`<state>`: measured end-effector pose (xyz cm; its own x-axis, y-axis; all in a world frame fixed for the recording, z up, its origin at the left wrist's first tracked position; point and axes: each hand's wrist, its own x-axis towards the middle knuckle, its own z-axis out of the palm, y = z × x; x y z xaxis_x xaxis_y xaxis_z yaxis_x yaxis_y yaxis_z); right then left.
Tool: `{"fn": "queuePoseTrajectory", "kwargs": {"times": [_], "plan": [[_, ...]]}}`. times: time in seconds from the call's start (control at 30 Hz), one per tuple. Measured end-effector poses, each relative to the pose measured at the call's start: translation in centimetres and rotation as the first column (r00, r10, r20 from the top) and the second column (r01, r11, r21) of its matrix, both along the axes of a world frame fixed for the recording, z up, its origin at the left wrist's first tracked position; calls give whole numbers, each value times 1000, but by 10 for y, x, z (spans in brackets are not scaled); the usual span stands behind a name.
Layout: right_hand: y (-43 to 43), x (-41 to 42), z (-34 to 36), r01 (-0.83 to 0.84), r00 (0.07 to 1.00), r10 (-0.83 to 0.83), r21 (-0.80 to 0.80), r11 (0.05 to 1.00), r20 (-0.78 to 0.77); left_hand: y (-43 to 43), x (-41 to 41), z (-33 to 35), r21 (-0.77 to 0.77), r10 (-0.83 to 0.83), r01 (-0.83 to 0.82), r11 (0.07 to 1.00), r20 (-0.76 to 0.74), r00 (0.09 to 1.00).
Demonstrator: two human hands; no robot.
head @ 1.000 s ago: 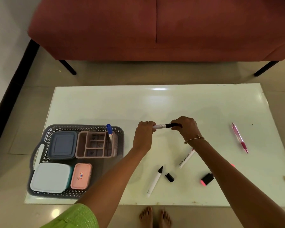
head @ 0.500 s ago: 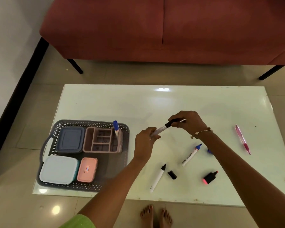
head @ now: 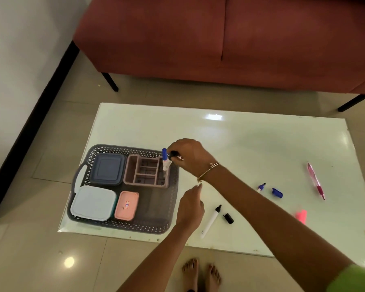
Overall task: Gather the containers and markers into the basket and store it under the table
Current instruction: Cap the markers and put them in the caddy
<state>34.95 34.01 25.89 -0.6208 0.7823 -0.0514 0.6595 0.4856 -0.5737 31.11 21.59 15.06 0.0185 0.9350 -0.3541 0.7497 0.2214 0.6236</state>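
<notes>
A grey perforated basket (head: pixel 156 227) sits on the table's left part. Inside lie a dark blue lidded container (head: pixel 108 168), a pale blue one (head: pixel 93 203), a small pink one (head: pixel 126 205) and a pink divided organizer (head: pixel 143 172). A blue-capped marker (head: pixel 164 159) stands in the organizer's right end. My right hand (head: pixel 188 155) holds a black-capped marker (head: pixel 173 155) upright beside it. My left hand (head: pixel 190 209) hovers by the basket's right edge with nothing in it. On the table lie an uncapped black marker (head: pixel 211 221), its cap (head: pixel 228 218), a blue cap (head: pixel 277 192) and a blue marker tip (head: pixel 261 187).
A pink pen (head: pixel 315 180) and a pink highlighter (head: pixel 301 216) lie at the right of the white table (head: pixel 240 144). A red sofa (head: pixel 219 39) stands behind it. My bare feet (head: pixel 201 275) are on the tiled floor at the near edge.
My left hand let go of the black-capped marker and dropped back. My right hand carried it leftward to the organizer in the basket, turning it upright.
</notes>
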Motion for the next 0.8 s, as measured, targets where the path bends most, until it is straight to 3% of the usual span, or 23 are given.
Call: {"fn": "queuePoseTrajectory", "kwargs": {"times": [0.17,0.27,0.37,0.47,0.57,0.67,0.8], "plan": [[-10,-42,-44,-76,967,88,-58,995,239,-18,-15,1,20,-25,26,999,-69,997],[-14,-47,-52,-45,968,70,-109,993,243,-25,-22,0,-14,-43,42,999,-107,993],[-15,-17,-46,172,985,-168,-188,967,39,-30,-19,2,-61,-116,109,992,-117,986],[-19,52,-42,435,877,-474,-288,853,-81,-35,-8,2,-138,-141,121,983,-141,980],[-38,127,-59,608,782,-617,-319,727,85,-41,7,-4,-203,-147,112,973,-164,976],[-71,171,-91,686,725,-608,-416,597,323,-43,22,-16,-252,-127,75,965,-194,973],[-112,172,-139,627,772,-418,-468,623,478,-48,37,-37,-269,-120,53,962,-237,964]]}}
